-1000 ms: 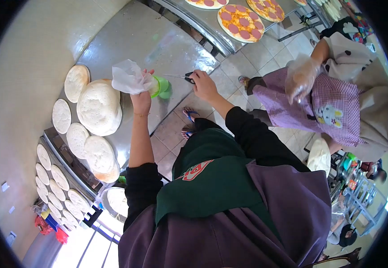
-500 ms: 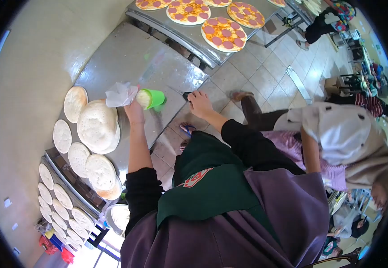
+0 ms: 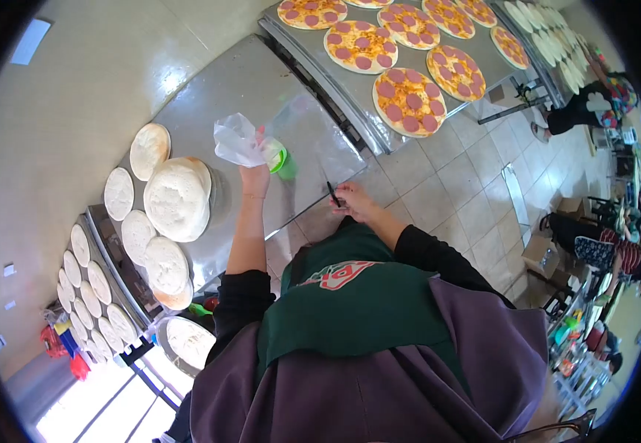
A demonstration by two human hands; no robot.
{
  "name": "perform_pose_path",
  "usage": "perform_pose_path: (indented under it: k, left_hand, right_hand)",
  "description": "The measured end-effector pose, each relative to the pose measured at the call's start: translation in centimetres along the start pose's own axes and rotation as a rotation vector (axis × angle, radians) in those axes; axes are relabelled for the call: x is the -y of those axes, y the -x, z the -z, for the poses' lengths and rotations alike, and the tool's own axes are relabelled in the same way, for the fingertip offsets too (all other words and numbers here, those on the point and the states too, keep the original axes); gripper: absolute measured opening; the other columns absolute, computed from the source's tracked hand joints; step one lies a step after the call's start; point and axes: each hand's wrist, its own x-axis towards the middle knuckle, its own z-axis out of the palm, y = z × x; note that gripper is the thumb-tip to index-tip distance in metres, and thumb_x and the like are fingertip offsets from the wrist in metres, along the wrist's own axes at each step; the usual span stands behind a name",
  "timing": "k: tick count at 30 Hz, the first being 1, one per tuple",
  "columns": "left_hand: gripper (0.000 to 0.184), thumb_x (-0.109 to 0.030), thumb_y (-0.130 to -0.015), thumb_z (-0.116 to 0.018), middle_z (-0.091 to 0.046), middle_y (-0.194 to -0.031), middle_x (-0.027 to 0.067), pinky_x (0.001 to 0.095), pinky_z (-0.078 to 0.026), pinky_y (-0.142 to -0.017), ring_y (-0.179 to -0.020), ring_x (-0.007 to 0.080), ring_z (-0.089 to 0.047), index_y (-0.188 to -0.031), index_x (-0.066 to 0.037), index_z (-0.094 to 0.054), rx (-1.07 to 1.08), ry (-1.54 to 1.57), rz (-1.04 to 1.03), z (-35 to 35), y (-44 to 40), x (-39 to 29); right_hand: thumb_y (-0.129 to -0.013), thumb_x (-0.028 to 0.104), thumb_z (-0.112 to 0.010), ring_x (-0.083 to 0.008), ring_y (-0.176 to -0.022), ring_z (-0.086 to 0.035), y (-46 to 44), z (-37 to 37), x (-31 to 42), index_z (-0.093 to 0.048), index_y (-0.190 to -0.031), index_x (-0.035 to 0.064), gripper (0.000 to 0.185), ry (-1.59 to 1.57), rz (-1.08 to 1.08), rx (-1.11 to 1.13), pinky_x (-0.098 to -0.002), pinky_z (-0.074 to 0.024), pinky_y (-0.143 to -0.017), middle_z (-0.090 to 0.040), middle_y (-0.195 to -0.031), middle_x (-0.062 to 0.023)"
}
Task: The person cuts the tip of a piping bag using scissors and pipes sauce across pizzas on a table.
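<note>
My left hand is closed round a clear plastic bag over the metal table. Just right of the bag is a green cup with something pale at its mouth; whether my fingers also touch it is hidden. Near the table's front edge my right hand pinches a slim black-handled tool. Its blade cannot be made out. A stack of round breads lies left of my left hand, with single flat breads around it.
Pepperoni pizzas cover a second metal table at the top. More flat rounds lie on a rack at lower left, near a bowl of dough. Other people stand at far right. Cardboard boxes sit on the tiled floor.
The view has shifted, showing more pizzas. The co-worker in the checked apron has left the near right side. My right hand has come lower and closer to my body, still holding the black-handled tool.
</note>
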Motion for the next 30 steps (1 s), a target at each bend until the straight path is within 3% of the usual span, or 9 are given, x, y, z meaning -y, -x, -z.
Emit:
perform_pose_path:
  k: [1, 6, 10, 12, 18, 22, 24, 27, 30]
  left_hand:
    - [0.032, -0.014, -0.088, -0.044, -0.048, -0.119, 0.0107, 0.0287, -0.039, -0.087, -0.101, 0.0167, -0.048, -0.117, -0.001, -0.041, -0.012, -0.001, 0.002, -0.6, -0.5, 0.2]
    - [0.034, -0.021, -0.09, -0.044, -0.049, -0.117, 0.0109, 0.0282, -0.041, -0.084, -0.098, 0.0157, -0.049, -0.118, -0.001, -0.04, -0.013, -0.157, -0.057, -3.9, -1.7, 1.5]
    - [0.034, -0.018, -0.089, -0.045, -0.05, -0.115, 0.0111, 0.0284, -0.04, -0.084, -0.097, 0.0163, -0.049, -0.118, -0.001, -0.04, -0.101, -0.001, 0.065, -6.6, -1.5, 1.0]
    - [0.034, -0.019, -0.089, -0.046, -0.05, -0.116, 0.0103, 0.0283, -0.04, -0.085, -0.097, 0.016, -0.049, -0.117, -0.001, -0.042, -0.064, 0.014, 0.038, -7.1, -1.8, 1.1]
    - [0.028, -0.016, -0.087, -0.048, -0.05, -0.117, 0.0095, 0.0281, -0.039, -0.084, -0.095, 0.0156, -0.049, -0.112, -0.003, -0.048, 0.018, -0.152, 0.003, -7.0, -2.4, 1.1]
    - [0.023, -0.011, -0.084, -0.049, -0.051, -0.117, 0.0106, 0.0286, -0.038, -0.086, -0.097, 0.0163, -0.048, -0.105, -0.003, -0.051, 0.04, 0.091, 0.148, -6.2, -3.0, -0.5]
    - [0.015, -0.011, -0.084, -0.048, -0.052, -0.116, 0.0108, 0.0295, -0.037, -0.086, -0.098, 0.0166, -0.047, -0.095, -0.003, -0.051, 0.083, -0.037, -0.003, -5.2, -3.1, -0.6]
    - [0.015, -0.02, -0.089, -0.045, -0.051, -0.118, 0.0117, 0.0323, -0.034, -0.09, -0.106, 0.0209, -0.044, -0.083, -0.006, -0.046, 0.064, 0.022, 0.018, -4.5, -3.4, -2.5]
    - [0.021, -0.025, -0.091, -0.042, -0.052, -0.114, 0.0143, 0.0345, -0.03, -0.095, -0.113, 0.0232, -0.041, -0.084, -0.006, -0.047, 0.076, 0.069, -0.031, -4.3, -3.8, -3.0]
  right_hand:
    - [-0.076, 0.005, -0.056, -0.018, -0.075, -0.058, 0.4, 0.0, 1.2, -0.037, -0.112, 0.0083, 0.041, -0.081, -0.001, 0.019, -0.0347, -0.0504, -0.066, -0.055, -0.087, -0.0067]
    - [-0.079, 0.004, -0.055, -0.0169, -0.08, -0.057, 0.5, -1.7, 7.8, -0.043, -0.109, 0.0046, 0.032, -0.214, 0.186, 0.166, -0.0312, -0.0496, -0.072, -0.056, -0.089, -0.0084]
    - [-0.076, 0.002, -0.059, -0.0135, -0.075, -0.056, -2.0, -3.3, 11.7, -0.046, -0.112, 0.0026, 0.038, -0.055, 0.318, 0.181, -0.0257, -0.0479, -0.067, -0.056, -0.086, -0.0063]
    - [-0.068, 0.003, -0.067, -0.0109, -0.069, -0.055, -4.0, -3.8, 12.5, -0.051, -0.106, 0.0022, 0.041, 0.167, 0.548, 0.041, -0.0234, -0.0456, -0.061, -0.058, -0.079, -0.0054]
    - [-0.067, 0.004, -0.068, -0.0085, -0.061, -0.053, -5.7, -5.3, 13.3, -0.052, -0.101, 0.0007, 0.038, 0.323, 0.653, -0.034, -0.0219, -0.0431, -0.058, -0.057, -0.07, -0.0025]
    - [-0.068, 0.004, -0.068, -0.009, -0.063, -0.053, -5.6, -5.6, 13.7, -0.052, -0.101, 0.0011, 0.037, 0.251, 0.559, -0.02, -0.0218, -0.043, -0.057, -0.057, -0.073, -0.0031]
    - [-0.071, 0.005, -0.067, -0.0097, -0.066, -0.054, -6.1, -5.7, 13.7, -0.05, -0.105, 0.0006, 0.038, 0.249, 0.519, -0.019, -0.0212, -0.0447, -0.055, -0.055, -0.076, -0.0034]
    - [-0.072, 0.006, -0.066, -0.0109, -0.067, -0.054, -7.3, -5.1, 13.8, -0.049, -0.106, 0.0006, 0.038, 0.176, 0.414, -0.069, -0.0222, -0.0468, -0.055, -0.055, -0.078, -0.0046]
    - [-0.073, 0.006, -0.065, -0.0108, -0.067, -0.054, -7.4, -4.6, 14.2, -0.049, -0.107, 0.0005, 0.037, 0.138, 0.348, -0.054, -0.0216, -0.0466, -0.055, -0.055, -0.079, -0.0048]
